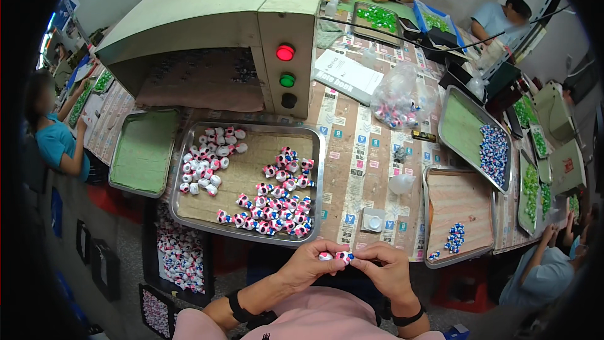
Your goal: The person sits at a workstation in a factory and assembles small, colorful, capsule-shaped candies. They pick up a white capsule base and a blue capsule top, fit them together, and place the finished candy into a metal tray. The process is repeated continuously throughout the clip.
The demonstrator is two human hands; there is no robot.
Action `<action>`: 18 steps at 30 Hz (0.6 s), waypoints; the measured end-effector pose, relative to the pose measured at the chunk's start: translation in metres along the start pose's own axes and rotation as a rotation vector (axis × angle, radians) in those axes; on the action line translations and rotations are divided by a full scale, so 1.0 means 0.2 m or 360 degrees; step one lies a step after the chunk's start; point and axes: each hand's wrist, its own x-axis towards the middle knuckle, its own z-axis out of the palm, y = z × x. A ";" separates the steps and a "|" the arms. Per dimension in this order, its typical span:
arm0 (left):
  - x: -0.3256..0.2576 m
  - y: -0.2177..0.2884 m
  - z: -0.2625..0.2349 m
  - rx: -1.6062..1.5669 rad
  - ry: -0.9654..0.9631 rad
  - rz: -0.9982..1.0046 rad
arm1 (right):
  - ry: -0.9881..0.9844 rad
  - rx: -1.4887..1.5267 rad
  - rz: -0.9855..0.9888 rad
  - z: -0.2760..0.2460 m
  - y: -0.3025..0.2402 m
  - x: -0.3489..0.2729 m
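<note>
Close to my body, at the near table edge, both hands meet over small painted toy pieces. My left hand (307,263) is closed in a pinch, with a rounded white-and-pink toy piece (325,256) showing between its fingers. Beside that piece is a small white, pink and blue toy figure (344,256), pinched between the fingertips of both hands. My right hand (385,269) is closed on the blue side of this figure. Fingers cover part of both pieces. Just beyond my hands lies a metal tray (251,232) with white-and-pink pieces at its left and blue-trimmed figures at its right.
A machine (207,19) with red and green lights stands behind the tray. At right are a paper-lined tray (459,198) with small blue parts, a tilted tray (462,119), a squeeze bottle (401,182) and a plastic bag (402,94). Other people sit around.
</note>
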 end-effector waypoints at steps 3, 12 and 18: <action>-0.01 0.01 0.00 0.0207 -0.0011 0.0050 | -0.0007 0.0085 -0.0006 -0.01 0.02 0.00; 0.06 0.36 -0.04 0.1257 0.0408 0.0739 | 0.0268 -0.0126 -0.0248 -0.07 -0.04 0.00; 0.24 0.63 -0.15 0.1972 0.0919 0.1348 | 0.0413 -0.0132 -0.0137 -0.19 0.09 -0.06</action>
